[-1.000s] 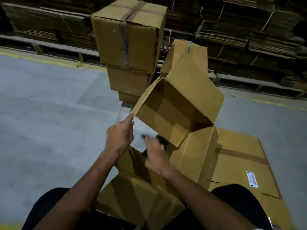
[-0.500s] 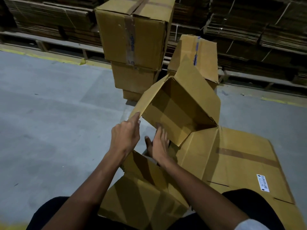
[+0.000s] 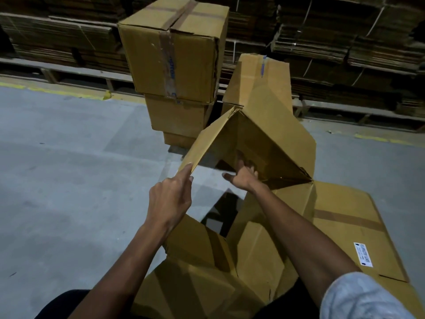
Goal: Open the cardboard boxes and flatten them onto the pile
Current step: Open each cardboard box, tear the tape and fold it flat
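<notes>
— Since a moment ago, the right hand (image 3: 244,178) has pushed further into the open box (image 3: 271,143), hasn't it?

— Yes; its fingers now reach inside the hollow, spread and pressing on an inner panel, thumb stuck out to the left. The box sits tilted, its mouth toward the person.

— And the left hand (image 3: 171,199)?

— It keeps to the box's near left flap (image 3: 202,146), forefinger laid along the edge, the other fingers curled; it seems to pinch the corner, though the thumb is hidden.

— Where does the box sit?

— On the flattened pile (image 3: 345,217), at its far left end, just in front of the taped boxes (image 3: 174,61) stacked on the concrete floor (image 3: 69,169). One flat sheet carries a white label (image 3: 363,254).
</notes>
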{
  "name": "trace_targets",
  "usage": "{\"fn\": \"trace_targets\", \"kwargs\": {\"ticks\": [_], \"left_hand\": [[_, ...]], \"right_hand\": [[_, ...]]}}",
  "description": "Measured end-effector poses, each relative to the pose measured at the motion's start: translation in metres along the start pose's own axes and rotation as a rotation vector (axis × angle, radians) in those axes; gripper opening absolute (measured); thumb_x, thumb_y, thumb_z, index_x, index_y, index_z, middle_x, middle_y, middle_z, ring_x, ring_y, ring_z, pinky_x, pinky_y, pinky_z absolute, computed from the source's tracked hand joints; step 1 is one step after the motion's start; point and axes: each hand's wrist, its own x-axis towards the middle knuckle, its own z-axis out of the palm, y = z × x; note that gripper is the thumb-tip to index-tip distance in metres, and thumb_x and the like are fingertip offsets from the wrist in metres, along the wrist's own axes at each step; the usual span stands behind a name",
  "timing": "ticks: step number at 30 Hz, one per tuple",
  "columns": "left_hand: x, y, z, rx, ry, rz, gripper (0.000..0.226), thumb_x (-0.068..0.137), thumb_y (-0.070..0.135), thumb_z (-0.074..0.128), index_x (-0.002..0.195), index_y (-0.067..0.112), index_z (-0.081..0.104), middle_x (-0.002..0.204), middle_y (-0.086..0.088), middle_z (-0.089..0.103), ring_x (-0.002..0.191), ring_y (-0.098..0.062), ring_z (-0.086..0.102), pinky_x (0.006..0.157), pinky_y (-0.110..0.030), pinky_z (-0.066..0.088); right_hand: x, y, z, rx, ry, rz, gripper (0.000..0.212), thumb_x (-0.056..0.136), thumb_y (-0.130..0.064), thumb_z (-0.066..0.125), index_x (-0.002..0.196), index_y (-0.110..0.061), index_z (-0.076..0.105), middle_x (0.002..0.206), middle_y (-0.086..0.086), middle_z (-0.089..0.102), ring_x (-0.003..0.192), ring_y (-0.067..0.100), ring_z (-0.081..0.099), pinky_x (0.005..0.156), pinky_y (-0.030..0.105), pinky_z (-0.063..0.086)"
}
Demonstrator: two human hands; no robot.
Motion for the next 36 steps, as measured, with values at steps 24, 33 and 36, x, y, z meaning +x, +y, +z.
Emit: {"fn": "trace_targets", "kwargs": {"ticks": [24, 33, 36], "left_hand": [[0.008, -0.026, -0.016, 0.120, 0.101, -0.291, 0.029, 0.101, 0.015, 0.050, 0.129, 0.014, 0.058, 0.077, -0.011, 0.063, 0.060, -0.027, 0.055, 0.055, -0.033, 0.039], [0.011, -0.044, -0.017, 0.115, 0.218, -0.415, 0.029, 0.101, 0.017, 0.049, 0.129, 0.012, 0.054, 0.082, -0.020, 0.067, 0.067, -0.040, 0.062, 0.062, -0.048, 0.056], [0.010, -0.046, -0.011, 0.104, 0.250, -0.436, 0.027, 0.102, 0.017, 0.048, 0.128, 0.010, 0.053, 0.086, -0.022, 0.066, 0.068, -0.040, 0.063, 0.061, -0.047, 0.055]], "right_hand": [[-0.171, -0.004, 0.064, -0.290, -0.271, -0.313, 0.080, 0.093, -0.072, 0.045, 0.159, -0.038, 0.014, 0.170, 0.001, 0.002, 0.154, 0.037, -0.004, 0.119, 0.062, 0.003], [-0.121, 0.048, 0.078, 0.327, 0.082, 0.338, 0.107, 0.082, -0.065, 0.068, 0.157, -0.018, 0.009, 0.159, 0.015, 0.030, 0.142, 0.040, 0.035, 0.115, 0.056, 0.033], [-0.113, 0.055, 0.098, 0.449, 0.074, 0.351, 0.088, 0.082, -0.053, 0.075, 0.148, -0.017, 0.029, 0.142, 0.011, 0.052, 0.126, 0.035, 0.054, 0.102, 0.049, 0.049]]}}
